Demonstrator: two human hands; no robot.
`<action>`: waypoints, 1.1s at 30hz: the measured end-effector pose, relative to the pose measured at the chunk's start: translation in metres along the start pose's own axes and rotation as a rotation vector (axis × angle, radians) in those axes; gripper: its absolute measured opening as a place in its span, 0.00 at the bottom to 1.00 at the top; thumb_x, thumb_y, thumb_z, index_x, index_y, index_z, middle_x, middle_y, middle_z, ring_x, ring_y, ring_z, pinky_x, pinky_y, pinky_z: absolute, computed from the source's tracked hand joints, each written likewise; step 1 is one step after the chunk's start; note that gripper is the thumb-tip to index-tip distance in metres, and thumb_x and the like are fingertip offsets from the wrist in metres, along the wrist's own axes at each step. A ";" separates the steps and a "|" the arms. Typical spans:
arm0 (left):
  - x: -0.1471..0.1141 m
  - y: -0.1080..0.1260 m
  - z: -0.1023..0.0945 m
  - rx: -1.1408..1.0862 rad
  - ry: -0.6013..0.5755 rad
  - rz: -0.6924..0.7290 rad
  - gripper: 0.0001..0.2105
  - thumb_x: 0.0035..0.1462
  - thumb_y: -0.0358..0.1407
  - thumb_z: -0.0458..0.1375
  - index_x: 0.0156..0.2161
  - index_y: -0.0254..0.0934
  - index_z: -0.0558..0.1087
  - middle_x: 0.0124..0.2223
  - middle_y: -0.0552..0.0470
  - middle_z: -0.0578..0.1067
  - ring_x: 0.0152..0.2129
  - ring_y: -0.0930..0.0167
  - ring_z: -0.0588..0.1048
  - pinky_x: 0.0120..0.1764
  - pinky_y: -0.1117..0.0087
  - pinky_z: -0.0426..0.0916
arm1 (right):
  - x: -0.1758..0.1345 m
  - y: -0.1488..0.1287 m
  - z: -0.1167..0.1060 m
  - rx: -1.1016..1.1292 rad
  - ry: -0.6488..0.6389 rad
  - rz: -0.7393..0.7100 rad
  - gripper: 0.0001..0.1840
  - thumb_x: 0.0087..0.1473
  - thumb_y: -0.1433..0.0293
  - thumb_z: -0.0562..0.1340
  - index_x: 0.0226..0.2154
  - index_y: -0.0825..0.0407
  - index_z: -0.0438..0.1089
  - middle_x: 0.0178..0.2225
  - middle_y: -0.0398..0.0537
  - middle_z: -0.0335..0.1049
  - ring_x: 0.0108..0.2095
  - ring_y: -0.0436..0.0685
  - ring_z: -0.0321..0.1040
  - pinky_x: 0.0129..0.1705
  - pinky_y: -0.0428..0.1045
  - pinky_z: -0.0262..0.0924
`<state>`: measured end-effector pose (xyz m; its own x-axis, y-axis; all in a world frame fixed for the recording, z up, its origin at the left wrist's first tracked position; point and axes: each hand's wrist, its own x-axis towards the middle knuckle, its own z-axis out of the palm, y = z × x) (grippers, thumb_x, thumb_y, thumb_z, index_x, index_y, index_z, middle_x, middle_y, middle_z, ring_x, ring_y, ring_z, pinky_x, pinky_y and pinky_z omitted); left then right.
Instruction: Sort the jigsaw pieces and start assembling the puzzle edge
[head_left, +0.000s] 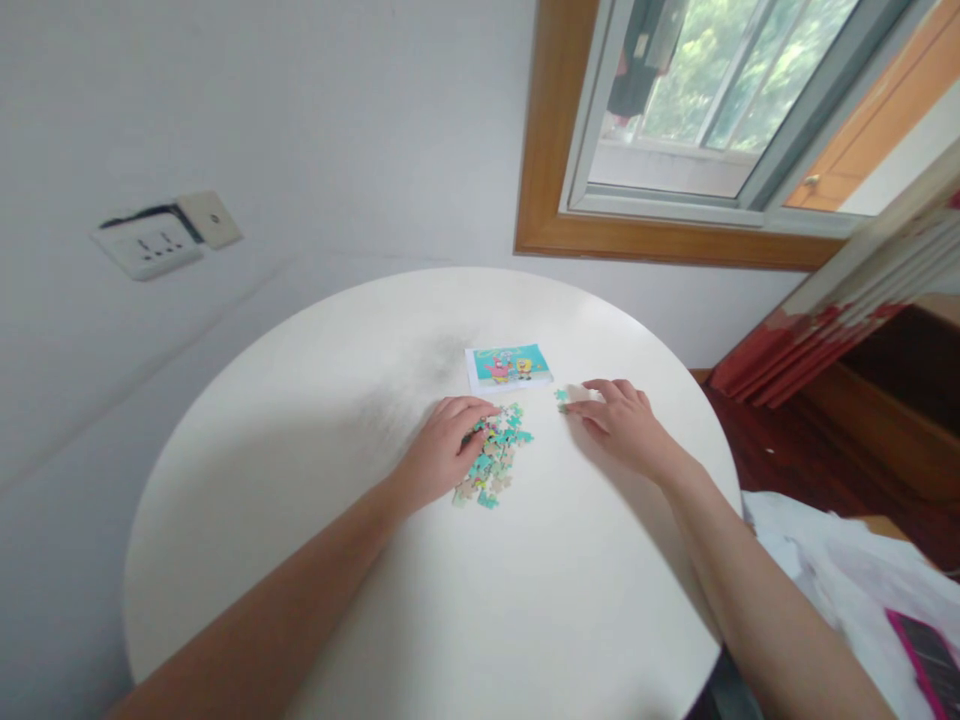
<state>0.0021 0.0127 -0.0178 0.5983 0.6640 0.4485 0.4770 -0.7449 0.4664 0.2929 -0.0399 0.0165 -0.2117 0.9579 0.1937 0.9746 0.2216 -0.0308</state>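
A loose heap of small jigsaw puzzle pieces (491,462), mostly teal and beige, lies on the white round table (480,610). My left hand (442,445) rests against the heap's left side. Its fingers reach over the top pieces, with a gap between them and the thumb. To the right, my right hand (619,425) lies low over the table with fingers apart. One of its fingertips touches a teal puzzle piece (562,408), and another teal piece (561,394) is just behind that one. Beyond the heap sits a flat picture box (514,369) with cartoon figures on it.
Behind the table is a white wall with a power socket (150,243) on the left. A wood-framed window (540,235) is at the back right, beside a red and cream curtain (795,345). White cloth or plastic (817,560) and a pink-edged device (930,655) lie at lower right.
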 end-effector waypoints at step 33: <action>0.003 -0.005 0.001 -0.147 0.075 -0.119 0.14 0.60 0.27 0.48 0.47 0.37 0.73 0.47 0.47 0.74 0.48 0.66 0.71 0.54 0.60 0.65 | -0.006 -0.087 0.015 0.545 0.015 -0.595 0.07 0.57 0.67 0.63 0.38 0.45 0.78 0.40 0.47 0.69 0.45 0.56 0.62 0.49 0.54 0.51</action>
<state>0.0017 0.0186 -0.0196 0.4906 0.7541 0.4366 0.4390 -0.6467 0.6238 0.2079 -0.0621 0.0036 -0.6793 0.6498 0.3409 0.5257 0.7551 -0.3917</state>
